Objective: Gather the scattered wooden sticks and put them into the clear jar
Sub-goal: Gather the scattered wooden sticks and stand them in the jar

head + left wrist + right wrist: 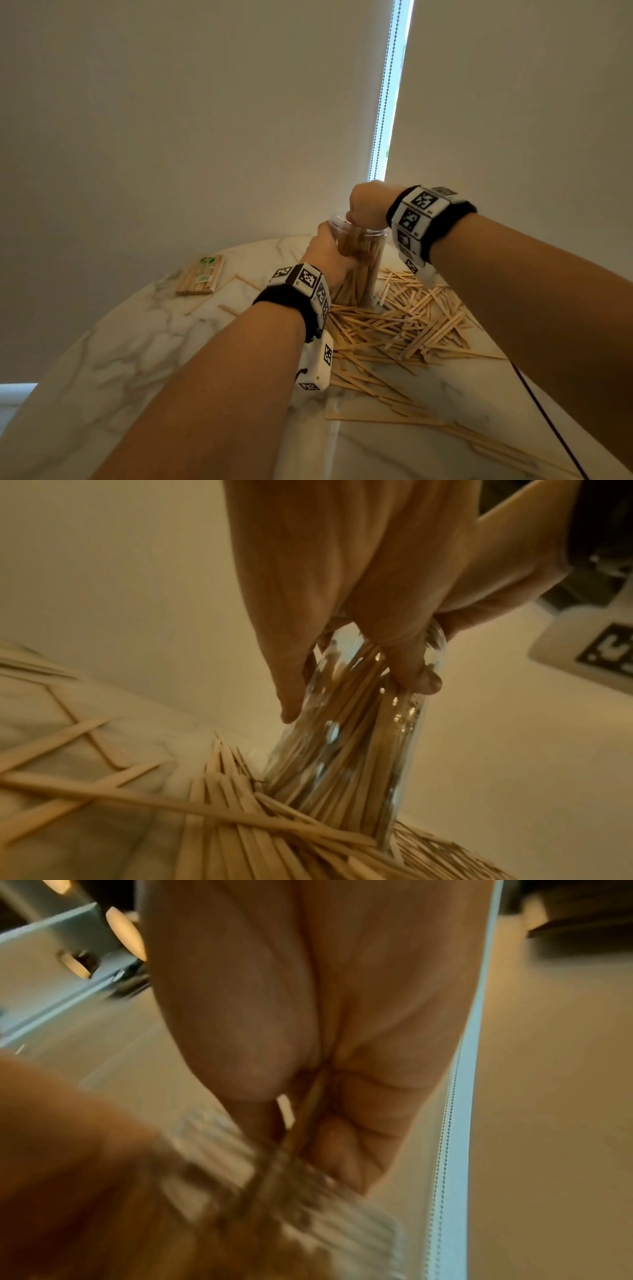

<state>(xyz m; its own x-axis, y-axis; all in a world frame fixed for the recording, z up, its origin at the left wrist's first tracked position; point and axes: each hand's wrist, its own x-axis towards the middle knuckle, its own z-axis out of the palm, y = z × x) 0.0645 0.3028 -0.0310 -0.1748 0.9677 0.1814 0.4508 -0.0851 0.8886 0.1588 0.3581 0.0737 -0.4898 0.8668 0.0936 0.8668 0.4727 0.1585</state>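
left hand point(342, 588) gripping clear jar point(359, 737), wooden sticks point(212, 813)

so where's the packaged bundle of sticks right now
In the head view, the packaged bundle lies on the marble table, far left of the jar.

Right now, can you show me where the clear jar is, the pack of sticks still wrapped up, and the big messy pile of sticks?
clear jar point(368, 253), head view, its clear side wall.
wrapped pack of sticks point(200, 277), head view, the middle of the bundle.
pile of loose wooden sticks point(404, 329), head view, the thick middle of the heap.
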